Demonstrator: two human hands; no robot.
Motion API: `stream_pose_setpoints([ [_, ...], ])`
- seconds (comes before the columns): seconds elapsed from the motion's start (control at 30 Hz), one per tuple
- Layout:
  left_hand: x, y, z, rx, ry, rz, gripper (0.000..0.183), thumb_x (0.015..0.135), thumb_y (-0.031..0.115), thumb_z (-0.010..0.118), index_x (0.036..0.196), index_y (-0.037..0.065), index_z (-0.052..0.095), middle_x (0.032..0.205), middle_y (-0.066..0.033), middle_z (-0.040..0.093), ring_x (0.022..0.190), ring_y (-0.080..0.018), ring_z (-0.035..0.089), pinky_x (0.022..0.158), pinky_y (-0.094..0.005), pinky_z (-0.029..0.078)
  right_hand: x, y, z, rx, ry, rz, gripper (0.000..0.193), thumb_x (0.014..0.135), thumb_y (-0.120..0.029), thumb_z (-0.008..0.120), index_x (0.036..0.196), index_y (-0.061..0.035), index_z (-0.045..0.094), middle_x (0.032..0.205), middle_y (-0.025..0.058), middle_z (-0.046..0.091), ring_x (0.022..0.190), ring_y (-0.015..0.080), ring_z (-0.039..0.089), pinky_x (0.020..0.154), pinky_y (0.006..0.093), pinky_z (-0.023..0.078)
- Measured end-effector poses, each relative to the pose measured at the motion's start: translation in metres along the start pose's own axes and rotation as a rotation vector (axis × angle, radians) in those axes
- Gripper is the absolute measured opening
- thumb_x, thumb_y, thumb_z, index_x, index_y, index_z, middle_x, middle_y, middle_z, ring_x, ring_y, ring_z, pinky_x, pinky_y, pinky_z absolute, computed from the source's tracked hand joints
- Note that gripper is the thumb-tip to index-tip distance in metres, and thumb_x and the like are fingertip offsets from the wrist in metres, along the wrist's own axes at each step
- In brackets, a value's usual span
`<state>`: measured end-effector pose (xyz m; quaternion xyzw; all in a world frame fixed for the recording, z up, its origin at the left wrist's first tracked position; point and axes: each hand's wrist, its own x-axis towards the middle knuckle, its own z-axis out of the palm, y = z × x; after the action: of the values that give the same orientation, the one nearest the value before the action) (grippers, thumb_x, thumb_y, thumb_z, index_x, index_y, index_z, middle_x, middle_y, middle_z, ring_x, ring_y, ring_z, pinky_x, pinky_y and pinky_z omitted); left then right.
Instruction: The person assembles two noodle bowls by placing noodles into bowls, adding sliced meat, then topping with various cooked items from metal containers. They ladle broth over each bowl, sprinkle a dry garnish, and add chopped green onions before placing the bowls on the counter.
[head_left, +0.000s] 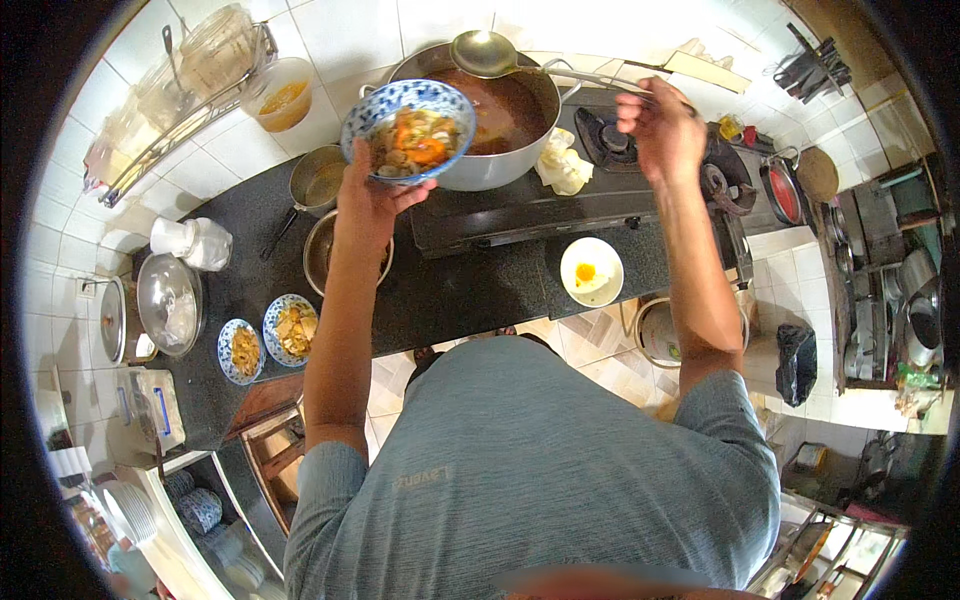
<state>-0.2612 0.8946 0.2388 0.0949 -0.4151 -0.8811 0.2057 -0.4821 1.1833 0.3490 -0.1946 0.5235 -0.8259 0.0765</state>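
Note:
My left hand (372,195) holds a blue-patterned bowl (408,130) from below, raised beside the big metal pot (500,115). The bowl is filled with noodles, vegetables and orange pieces. My right hand (660,125) grips the long handle of a metal ladle (485,55), whose cup hangs over the far rim of the pot. The pot holds reddish-brown broth and sits on a gas stove (560,200).
Two filled patterned bowls (270,340) stand on the dark counter at left, near a lidded steel pot (168,300). A small white dish with egg yolk (591,271) lies by the stove. Smaller saucepans (318,180), a plastic tub (283,95) and a wall rack (180,90) are at the back left.

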Motion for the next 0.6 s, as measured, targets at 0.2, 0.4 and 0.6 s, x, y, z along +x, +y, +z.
stream_pose_setpoints([
  [0.2,-0.01,0.017,-0.015,0.058,0.075,0.024,0.078,0.101,0.06,0.052,0.146,-0.003,0.04,0.127,-0.0262,0.064,0.096,-0.0388,0.074,0.071,-0.0386,0.067,0.009,0.091,-0.003,-1.033,-0.497,-0.681,0.02,0.1,-0.017,0.066,0.103,0.0006,0.074,0.093,0.0138,0.074,0.073,0.0227,0.072,0.067,0.0358,0.058],
  [0.4,-0.016,0.03,-0.023,0.041,0.025,0.067,0.078,0.102,0.06,0.051,0.145,-0.004,0.04,0.126,-0.0266,0.064,0.093,-0.0387,0.074,0.071,-0.0392,0.067,0.013,0.122,0.0,-0.524,-0.075,0.068,0.03,0.101,-0.022,0.065,0.11,0.006,0.069,0.085,0.0184,0.073,0.061,0.0214,0.072,0.056,0.0354,0.06],
  [0.6,-0.017,0.038,-0.027,0.105,0.059,0.044,0.071,0.105,0.057,0.047,0.14,-0.004,0.046,0.123,-0.0226,0.068,0.094,-0.034,0.075,0.076,-0.0398,0.067,0.013,0.074,-0.002,-0.221,0.087,0.029,0.029,0.1,-0.015,0.06,0.107,0.0129,0.058,0.081,0.0269,0.068,0.062,0.0315,0.072,0.051,0.039,0.061],
])
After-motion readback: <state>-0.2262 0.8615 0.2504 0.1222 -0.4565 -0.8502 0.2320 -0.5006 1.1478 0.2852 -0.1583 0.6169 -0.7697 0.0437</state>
